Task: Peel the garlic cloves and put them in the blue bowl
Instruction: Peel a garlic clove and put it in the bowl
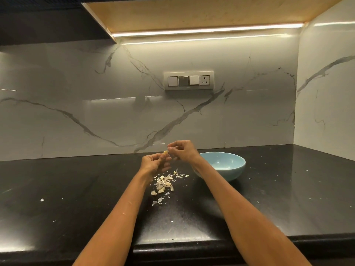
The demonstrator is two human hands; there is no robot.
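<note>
Head camera looks down on a black counter [76, 198] where one blue bowl [222, 167] stands toward the back right, its inside looking bare from this angle. Both hands are raised together just left of the bowl: the left hand [153, 164] pinches a single garlic clove [165, 152] at its fingertips, and the right hand [182, 151] curls its fingers against that clove. Below them, mid-counter, lies one loose pile of cloves and papery skins [163, 184], too jumbled to count.
</note>
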